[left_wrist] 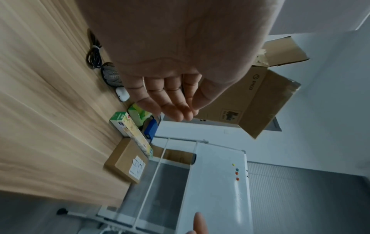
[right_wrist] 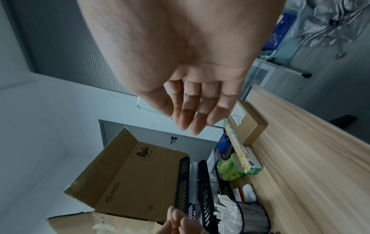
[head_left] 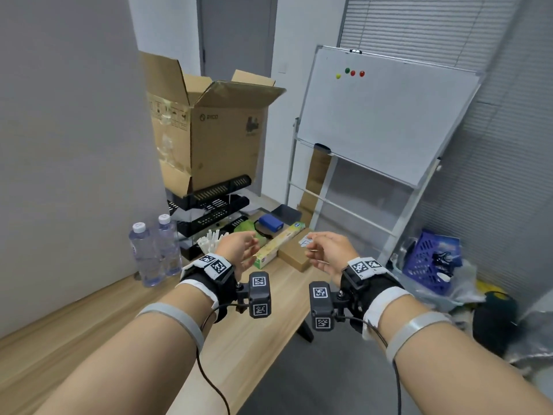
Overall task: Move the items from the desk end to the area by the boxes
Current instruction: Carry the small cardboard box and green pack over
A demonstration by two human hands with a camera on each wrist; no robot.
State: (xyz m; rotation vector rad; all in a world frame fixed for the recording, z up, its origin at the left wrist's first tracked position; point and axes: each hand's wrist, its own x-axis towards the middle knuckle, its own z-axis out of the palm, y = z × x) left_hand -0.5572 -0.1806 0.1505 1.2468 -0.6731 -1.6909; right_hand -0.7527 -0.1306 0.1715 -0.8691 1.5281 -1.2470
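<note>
Both hands hover above the far end of the wooden desk (head_left: 89, 330), palms facing each other, fingers relaxed and empty. My left hand (head_left: 239, 247) hangs over a long yellow-green wrap box (head_left: 279, 245) and a green tissue pack (head_left: 247, 227). My right hand (head_left: 323, 253) is above a flat brown carton (head_left: 294, 256) with a white label. A blue block (head_left: 270, 224) lies behind the wrap box. The wrist views show the same items: the wrap box (left_wrist: 132, 131), the brown carton (right_wrist: 248, 121), a white earbud case (right_wrist: 249, 192).
A big open cardboard box (head_left: 215, 133) sits on black perforated trays (head_left: 215, 202) at the left back. Two water bottles (head_left: 155, 253) stand by the wall. A whiteboard (head_left: 386, 115) leans at the right. A blue crate (head_left: 431, 259) and bags lie on the floor.
</note>
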